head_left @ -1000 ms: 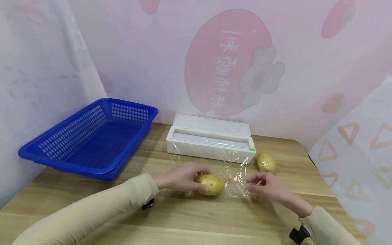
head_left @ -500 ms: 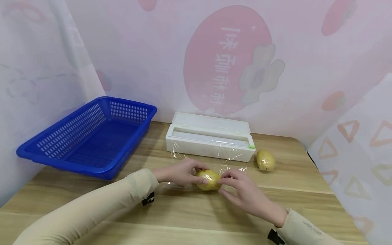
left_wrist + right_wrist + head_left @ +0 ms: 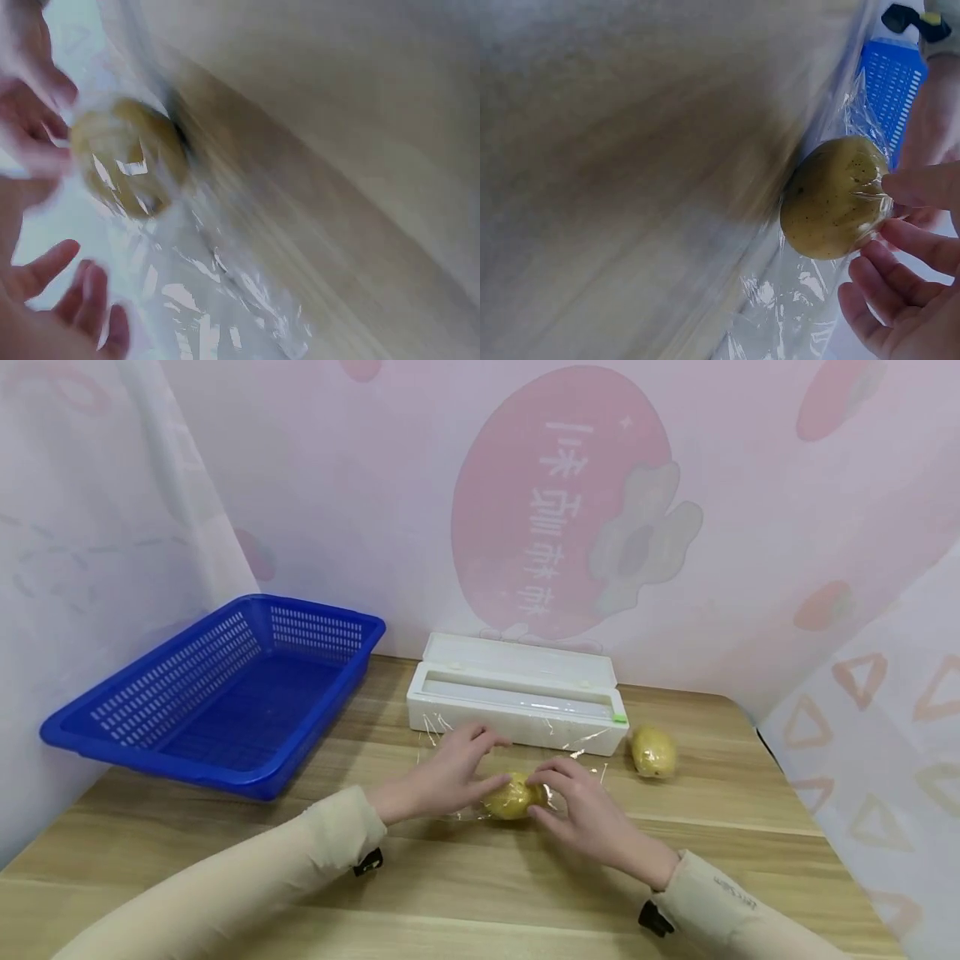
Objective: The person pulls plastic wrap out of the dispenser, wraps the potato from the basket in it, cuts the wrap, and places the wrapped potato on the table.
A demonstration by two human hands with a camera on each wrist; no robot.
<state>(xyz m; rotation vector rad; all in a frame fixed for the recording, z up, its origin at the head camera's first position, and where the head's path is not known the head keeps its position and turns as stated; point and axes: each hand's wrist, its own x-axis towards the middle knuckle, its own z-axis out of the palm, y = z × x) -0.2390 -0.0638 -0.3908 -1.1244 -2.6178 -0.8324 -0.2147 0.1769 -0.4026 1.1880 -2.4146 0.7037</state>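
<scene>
A yellow potato (image 3: 508, 798) lies on the table with clear plastic wrap (image 3: 202, 289) drawn over it and spread out around it. My right hand (image 3: 588, 814) holds the potato's right end, with thumb and fingertips on the film-covered skin. In the right wrist view, creases in the film gather at the thumb tip. My left hand (image 3: 450, 774) is at the potato's left side, its fingers raised and spread, its thumb overlapping the potato in the head view. The left wrist view shows those fingers apart from the potato, beside the film.
Behind the hands stands a white plastic-wrap box (image 3: 517, 727) with its lid up and film trailing from its front. A second potato (image 3: 653, 752), shiny with film, lies right of it. On the left is a blue basket (image 3: 262, 777). The wooden table (image 3: 465, 893) meets a patterned curtain.
My right hand has moved left, bringing film over the potato's right end, and now holds that end. My left hand has let go of the potato and lifted its fingers.
</scene>
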